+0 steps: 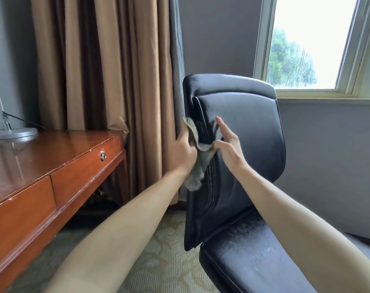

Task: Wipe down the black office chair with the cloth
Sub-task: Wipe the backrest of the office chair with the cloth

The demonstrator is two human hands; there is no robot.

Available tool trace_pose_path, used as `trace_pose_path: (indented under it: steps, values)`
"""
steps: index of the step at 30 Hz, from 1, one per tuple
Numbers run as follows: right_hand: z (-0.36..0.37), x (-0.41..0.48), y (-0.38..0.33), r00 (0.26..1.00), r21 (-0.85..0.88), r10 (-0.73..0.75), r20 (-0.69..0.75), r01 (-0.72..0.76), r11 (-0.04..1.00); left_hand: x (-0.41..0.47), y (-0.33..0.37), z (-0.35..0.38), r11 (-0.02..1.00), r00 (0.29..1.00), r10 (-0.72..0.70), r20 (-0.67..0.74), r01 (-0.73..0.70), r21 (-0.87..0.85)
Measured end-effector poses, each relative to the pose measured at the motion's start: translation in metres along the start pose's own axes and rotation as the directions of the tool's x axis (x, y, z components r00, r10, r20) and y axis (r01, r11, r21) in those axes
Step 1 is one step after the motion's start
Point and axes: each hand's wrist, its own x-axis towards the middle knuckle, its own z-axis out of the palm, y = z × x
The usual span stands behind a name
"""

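1. Head view, layout: the black office chair (243,127) takes up the centre and lower right of the frame. Its backrest (249,166) stands upright at mid-frame and its seat (253,250) is at lower right. A wooden tabletop (53,153) lies at left, with a brown curtain (108,60) behind.
2. The grey cloth (197,166) is at the centre of the frame, in front of the backrest's left edge. It is strung between both hands, with a tail hanging down.
3. The left hand (184,149) has its fingers curled round the cloth's upper fold. The right hand (228,144) pinches the other end near the thumb, its remaining fingers straight and pointing up. Whether they touch the leather cannot be told.
4. The cloth looks bunched, so the step in hand is probably arranging it for a pass. Fold it into a flat pad and press with the palm. Stroke downward in overlapping lines, and work into the piped seam along the left edge.
5. The seat's surface looks scuffed, so lighter pressure is wise there. The chair may swivel, so the free hand should steady the backrest.
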Motion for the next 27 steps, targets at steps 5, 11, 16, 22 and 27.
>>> trace_pose_path:
  steps: [5,11,16,22,27]
  values:
    - [-0.002,0.008,-0.005,0.995,0.064,0.041,-0.086,-0.035,0.997,0.052,0.017,-0.007,0.994,0.999,0.046,0.001,-0.046,0.095]
    - [0.012,0.018,0.001,0.995,-0.237,-0.004,-0.103,-0.021,0.971,0.042,0.012,-0.001,0.982,0.999,-0.013,-0.042,0.021,0.190]
    - [0.018,0.016,0.015,0.996,-0.431,-0.055,-0.074,0.018,0.902,0.013,-0.014,0.007,0.974,0.999,-0.038,-0.013,0.040,0.224]
    - [0.017,0.010,0.014,0.997,-0.462,-0.057,-0.043,0.030,0.886,-0.019,-0.042,0.014,0.983,0.981,-0.165,0.103,0.172,-0.065]
    - [0.012,0.013,0.011,0.998,-0.408,-0.037,-0.048,0.014,0.913,-0.003,-0.023,0.009,0.949,0.972,-0.210,0.109,0.230,-0.217]
